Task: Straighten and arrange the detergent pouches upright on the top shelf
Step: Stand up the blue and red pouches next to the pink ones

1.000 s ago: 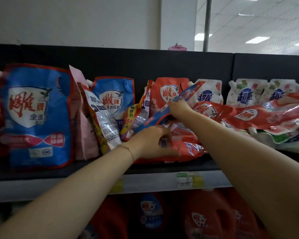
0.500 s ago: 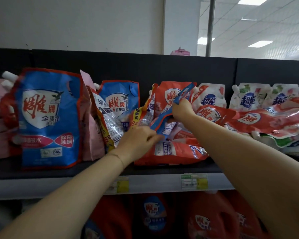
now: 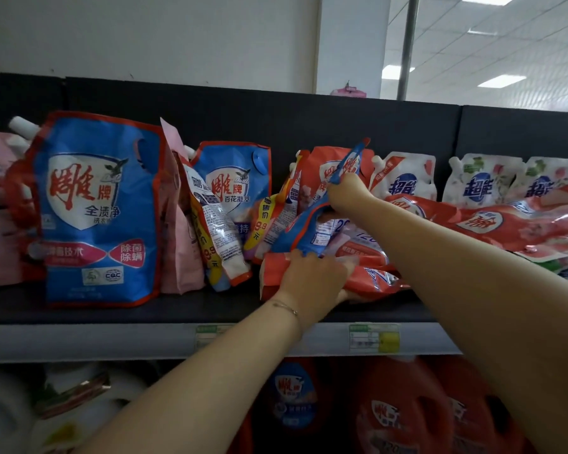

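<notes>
Farthest left of our hands, the large blue pouch (image 3: pixel 99 208) stands upright on the top shelf (image 3: pixel 194 309). Beside it are a pink pouch (image 3: pixel 181 244) and a leaning pouch (image 3: pixel 220 237), with a small blue pouch (image 3: pixel 233 178) upright behind them.

Our left hand (image 3: pixel 312 281) curls over the near end of a flat orange pouch (image 3: pixel 368 285), thumb underneath. Just above and to its right, our right hand (image 3: pixel 348 194) pinches the blue-edged pouch (image 3: pixel 300 235) near its top. That pouch's long axis slants from low beside the left hand up to the right hand, so we judge the right hand better placed to swing it vertical.

An upright orange pouch (image 3: pixel 312 162) stands close behind it; we cannot tell if they touch. Right of the grip, white pouches (image 3: pixel 404 178) stand at the back. Fallen red pouches (image 3: pixel 479 221) lie across in front of them, crowding the room on that side.
</notes>
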A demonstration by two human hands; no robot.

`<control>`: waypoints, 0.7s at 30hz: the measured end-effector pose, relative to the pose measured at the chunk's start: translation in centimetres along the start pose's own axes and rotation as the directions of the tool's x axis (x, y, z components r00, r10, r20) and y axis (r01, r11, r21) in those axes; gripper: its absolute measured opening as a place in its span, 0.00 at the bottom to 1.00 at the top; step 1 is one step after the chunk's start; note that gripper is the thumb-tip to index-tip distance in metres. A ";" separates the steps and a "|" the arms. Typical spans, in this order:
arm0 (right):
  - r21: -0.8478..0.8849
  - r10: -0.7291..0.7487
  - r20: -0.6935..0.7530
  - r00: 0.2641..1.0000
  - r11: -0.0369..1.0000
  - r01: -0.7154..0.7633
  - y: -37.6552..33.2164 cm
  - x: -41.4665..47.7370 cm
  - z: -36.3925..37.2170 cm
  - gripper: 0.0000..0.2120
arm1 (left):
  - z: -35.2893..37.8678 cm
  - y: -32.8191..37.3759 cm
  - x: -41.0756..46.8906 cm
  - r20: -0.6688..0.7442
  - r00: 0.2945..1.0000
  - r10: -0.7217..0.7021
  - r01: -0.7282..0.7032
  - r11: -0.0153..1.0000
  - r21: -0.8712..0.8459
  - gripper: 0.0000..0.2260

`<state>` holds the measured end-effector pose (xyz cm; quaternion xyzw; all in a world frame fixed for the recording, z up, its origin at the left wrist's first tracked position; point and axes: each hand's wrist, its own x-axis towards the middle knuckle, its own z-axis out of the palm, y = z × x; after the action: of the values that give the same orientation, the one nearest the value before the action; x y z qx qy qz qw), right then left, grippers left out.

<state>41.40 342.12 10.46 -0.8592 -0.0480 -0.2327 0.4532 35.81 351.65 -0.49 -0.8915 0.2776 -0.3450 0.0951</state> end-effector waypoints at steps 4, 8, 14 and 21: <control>0.059 0.006 0.051 0.999 0.998 -0.009 -0.1 -0.3 -0.9 0.14 | 0.4 -1.3 0.4 -0.084 0.993 0.077 -0.073 0.996 0.051 0.17; 0.100 0.066 0.107 0.992 0.992 -0.077 -0.2 -0.4 -2.0 0.15 | -0.1 -4.4 0.4 -0.155 0.987 -0.041 -0.006 0.957 -0.291 0.24; -0.133 0.046 0.239 0.970 0.991 -0.014 -2.2 -1.2 -4.2 0.11 | -0.6 -8.1 -1.9 -0.354 0.850 -0.391 -0.054 0.604 -0.795 0.10; -0.028 0.135 0.429 0.893 0.990 -0.137 -0.9 0.6 -5.2 0.09 | -0.5 -9.0 -3.0 -0.154 0.622 -0.768 0.127 0.293 -0.948 0.12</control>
<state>39.80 338.40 13.94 -0.8899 -0.0869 -0.0053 0.4477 37.53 360.84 1.40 -0.6851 0.1430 -0.4208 -0.5772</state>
